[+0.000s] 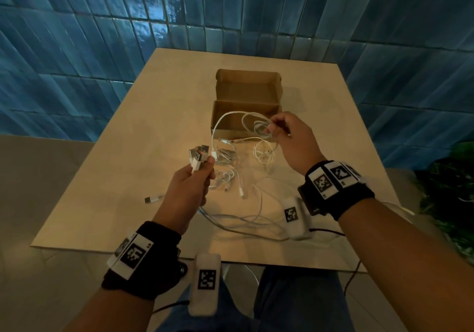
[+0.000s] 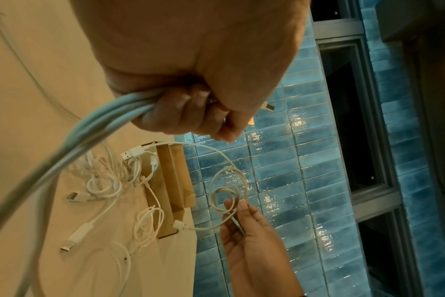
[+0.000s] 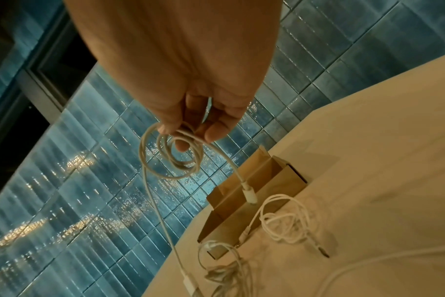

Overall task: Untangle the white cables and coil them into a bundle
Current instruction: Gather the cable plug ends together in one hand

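Note:
My left hand [image 1: 197, 177] grips a bunch of white cables [image 2: 94, 124] just below their USB plugs [image 1: 197, 156], which stick up past the fingers; the cords trail down to the table. My right hand [image 1: 279, 127] is raised above the table and pinches a small coil of white cable [image 1: 256, 125], seen as loops [image 3: 170, 154] in the right wrist view and as loops [image 2: 228, 191] in the left wrist view. One end of that cable hangs down with a plug [image 3: 250, 194]. More tangled white cables [image 1: 261, 154] lie loose on the table.
An open brown cardboard box [image 1: 246, 93] stands on the beige table [image 1: 128, 157] behind the cables. A loose plug [image 1: 151, 199] lies at the left. Blue tiled wall surrounds the table; green foliage [image 1: 451, 193] is at the right.

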Action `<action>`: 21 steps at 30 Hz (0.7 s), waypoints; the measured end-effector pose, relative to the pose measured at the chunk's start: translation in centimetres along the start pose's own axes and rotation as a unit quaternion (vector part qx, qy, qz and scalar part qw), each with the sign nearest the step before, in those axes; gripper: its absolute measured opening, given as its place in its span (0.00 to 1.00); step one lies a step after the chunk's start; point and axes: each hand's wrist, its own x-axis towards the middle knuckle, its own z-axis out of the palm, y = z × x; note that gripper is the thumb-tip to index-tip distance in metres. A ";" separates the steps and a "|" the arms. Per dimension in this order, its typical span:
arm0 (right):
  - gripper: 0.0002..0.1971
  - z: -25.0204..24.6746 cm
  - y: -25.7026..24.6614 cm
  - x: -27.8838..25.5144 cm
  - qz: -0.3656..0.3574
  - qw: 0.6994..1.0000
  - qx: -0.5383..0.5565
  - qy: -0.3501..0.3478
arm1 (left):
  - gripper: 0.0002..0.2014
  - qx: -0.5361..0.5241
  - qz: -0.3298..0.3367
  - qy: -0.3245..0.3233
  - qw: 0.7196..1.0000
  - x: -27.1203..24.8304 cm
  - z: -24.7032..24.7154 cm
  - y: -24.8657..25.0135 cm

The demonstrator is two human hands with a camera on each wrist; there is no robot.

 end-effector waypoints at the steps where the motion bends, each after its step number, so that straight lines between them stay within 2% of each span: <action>1: 0.02 -0.2 -0.1 -0.2 -0.002 1.000 0.010 0.011 | 0.18 -0.002 0.000 0.000 1.000 -0.1 0.1 0.1; 6: 0.05 -1.5 -1.3 -1.3 0.023 0.995 0.090 0.029 | 0.16 0.004 0.015 0.008 1.000 -0.9 0.7 0.7; 10: 0.07 -2.2 -2.5 -3.4 0.075 0.980 0.182 -0.008 | 0.10 0.047 0.054 0.016 0.997 -1.5 1.5 1.4; 12: 0.07 -2.1 -2.9 -4.7 0.101 0.969 0.220 -0.039 | 0.08 0.057 0.076 -0.001 0.995 -1.7 2.4 1.8; 15: 0.06 -1.8 -3.2 -6.6 0.124 0.956 0.257 -0.072 | 0.10 0.091 0.096 -0.016 0.991 -1.7 3.5 2.1; 18: 0.06 -2.0 -3.2 -7.9 0.144 0.949 0.276 -0.059 | 0.09 0.098 0.103 -0.012 0.990 -1.7 4.1 2.0; 21: 0.05 -2.5 -3.3 -9.1 0.145 0.958 0.243 -0.042 | 0.08 0.087 0.102 -0.031 0.991 -2.1 4.5 1.8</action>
